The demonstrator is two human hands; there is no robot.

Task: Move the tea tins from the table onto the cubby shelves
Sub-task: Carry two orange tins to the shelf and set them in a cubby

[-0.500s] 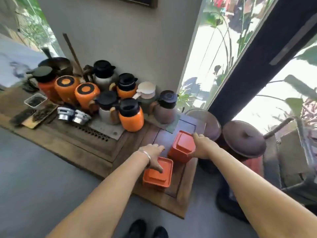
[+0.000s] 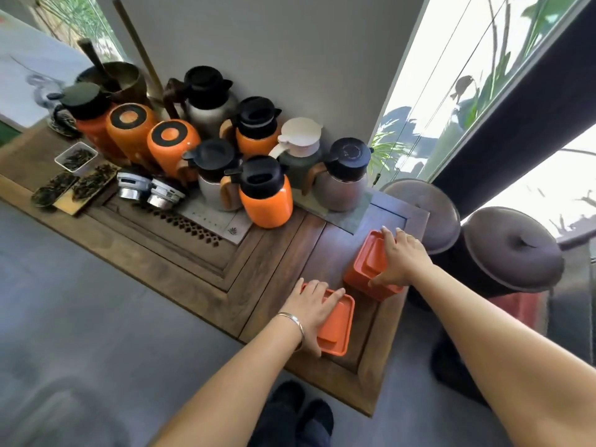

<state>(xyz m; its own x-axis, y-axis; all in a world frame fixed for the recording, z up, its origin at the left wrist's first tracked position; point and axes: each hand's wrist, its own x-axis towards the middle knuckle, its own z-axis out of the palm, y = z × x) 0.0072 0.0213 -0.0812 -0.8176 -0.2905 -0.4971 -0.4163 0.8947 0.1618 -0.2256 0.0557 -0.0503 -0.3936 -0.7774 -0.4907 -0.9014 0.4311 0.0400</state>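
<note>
While both square orange tea tins sit on wooden tabletop, left grip clamped on near tin, right grip on far tin; loose lid could be pulled off if lifted by top.

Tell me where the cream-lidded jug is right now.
The green jug with the cream lid stands in the back row near the wall, between an orange flask with a black lid and a brownish-grey jug with a black lid.
</note>
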